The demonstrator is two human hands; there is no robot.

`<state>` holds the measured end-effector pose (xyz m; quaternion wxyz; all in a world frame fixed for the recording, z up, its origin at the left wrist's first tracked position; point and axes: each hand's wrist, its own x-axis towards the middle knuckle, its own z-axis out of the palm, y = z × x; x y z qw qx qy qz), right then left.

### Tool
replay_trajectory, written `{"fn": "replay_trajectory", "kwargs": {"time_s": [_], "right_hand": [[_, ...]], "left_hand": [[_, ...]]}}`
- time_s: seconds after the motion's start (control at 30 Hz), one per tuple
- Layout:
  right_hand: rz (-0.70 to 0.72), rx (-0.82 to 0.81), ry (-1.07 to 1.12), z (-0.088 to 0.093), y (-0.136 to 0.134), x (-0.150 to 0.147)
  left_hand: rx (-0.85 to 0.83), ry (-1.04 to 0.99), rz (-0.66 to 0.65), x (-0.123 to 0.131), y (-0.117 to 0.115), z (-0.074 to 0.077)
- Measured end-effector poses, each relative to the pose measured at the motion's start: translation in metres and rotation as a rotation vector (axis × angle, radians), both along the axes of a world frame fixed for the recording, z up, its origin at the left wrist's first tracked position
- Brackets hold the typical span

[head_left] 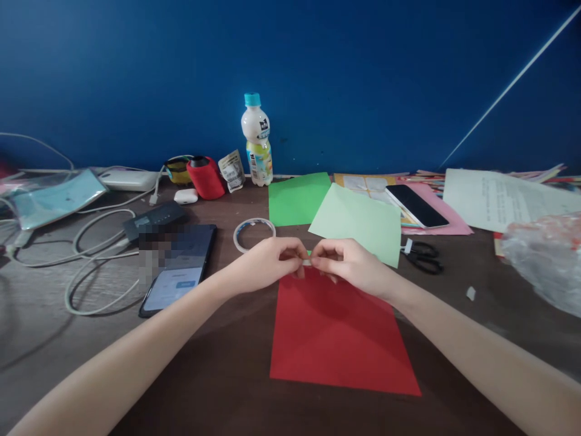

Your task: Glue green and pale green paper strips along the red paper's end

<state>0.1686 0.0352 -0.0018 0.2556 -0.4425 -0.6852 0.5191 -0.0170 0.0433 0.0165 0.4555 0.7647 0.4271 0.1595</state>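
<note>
My left hand [276,261] and my right hand [345,261] meet above the far edge of a red sheet of paper [340,339]. Between their pinched fingertips is a small pale strip [307,262], with a bit of green showing just behind it. Most of the strip is hidden by the fingers, so its exact kind is unclear. A roll of tape [236,236] lies just beyond my left hand. Past my right hand are a light green sheet [363,215] and black-handled scissors [424,259], whose blades are partly covered.
A bright green sheet [297,200] lies near a drink bottle [258,145]. On the left are a phone [181,272], a black power bank [154,219] and looped white cables [68,297]. A second phone [417,204] rests on papers, left of crumpled clear plastic [549,260].
</note>
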Motion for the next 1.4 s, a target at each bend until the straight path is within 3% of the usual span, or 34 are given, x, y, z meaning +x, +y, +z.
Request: {"fn": "replay_trajectory", "kwargs": {"time_s": [0.23, 0.53, 0.7, 0.8, 0.93, 1.03, 1.1, 1.2, 1.3, 1.4], "right_hand": [[0.005, 0.047, -0.056, -0.001, 0.0, 0.0], [0.126, 0.039, -0.25, 0.008, 0.006, 0.01], [0.109, 0.088, -0.42, 0.004, 0.01, 0.016], [0.155, 0.141, -0.466, 0.002, 0.012, 0.019], [0.222, 0.164, -0.411, 0.002, 0.014, 0.019], [0.248, 0.237, -0.348, -0.002, 0.016, 0.018], [0.218, 0.368, -0.344, -0.007, 0.018, 0.016], [0.046, 0.573, -0.356, -0.015, 0.021, 0.014], [-0.098, 0.65, -0.268, -0.017, 0.021, 0.013], [-0.174, 0.723, -0.131, -0.012, 0.017, 0.01]], "left_hand": [[0.043, 0.03, -0.016, 0.001, -0.001, -0.003], [0.056, 0.123, -0.044, 0.001, -0.003, -0.003], [0.377, 0.191, 0.099, -0.011, 0.012, 0.001], [0.451, 0.322, 0.192, -0.027, 0.024, 0.006], [0.448, 0.611, 0.074, -0.046, 0.033, 0.005], [0.427, 0.692, 0.0, -0.052, 0.034, 0.0], [0.42, 0.685, -0.024, -0.052, 0.035, -0.001], [0.474, 0.608, -0.045, -0.049, 0.036, 0.001], [0.48, 0.449, 0.001, -0.042, 0.033, 0.01], [0.353, 0.271, 0.001, -0.031, 0.025, 0.021]]}}
